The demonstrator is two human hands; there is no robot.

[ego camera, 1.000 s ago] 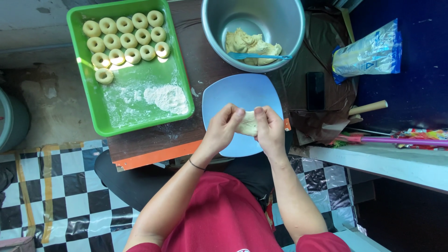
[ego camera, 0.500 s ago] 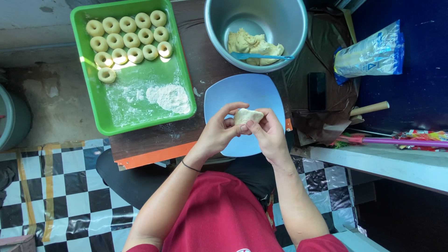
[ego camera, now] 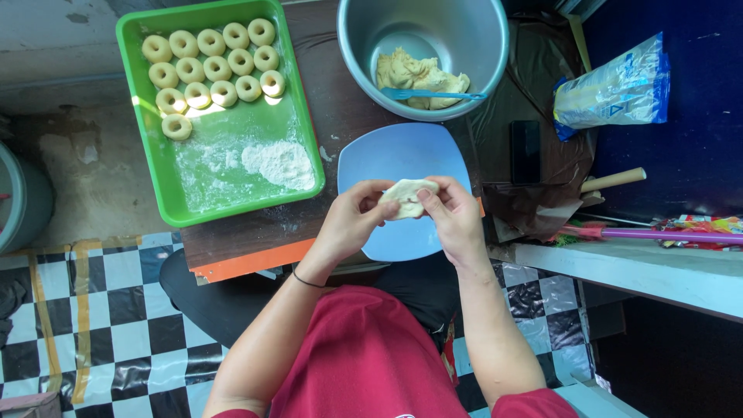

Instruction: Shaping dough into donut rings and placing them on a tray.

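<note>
A small pale piece of dough (ego camera: 405,197) is pinched between my left hand (ego camera: 352,218) and my right hand (ego camera: 453,217), above a blue plate (ego camera: 402,159). Both hands grip it with fingertips and thumbs. Beyond the plate stands a metal pot (ego camera: 422,46) with more dough (ego camera: 418,77) and a blue spoon (ego camera: 433,95) in it. On the left, a green tray (ego camera: 166,193) holds several ring-shaped dough pieces (ego camera: 209,66) and a heap of flour (ego camera: 279,162).
A brown table (ego camera: 255,224) carries the tray, plate and pot. A bag of flour (ego camera: 615,85), a dark phone (ego camera: 525,141) and a wooden handle (ego camera: 611,180) lie to the right. A white shelf (ego camera: 642,271) and a checkered floor (ego camera: 101,302) flank my lap.
My hands have lifted the dough slightly and turned it, so its flattened pale face shows between the fingers. The tray, pot and plate stay put.
</note>
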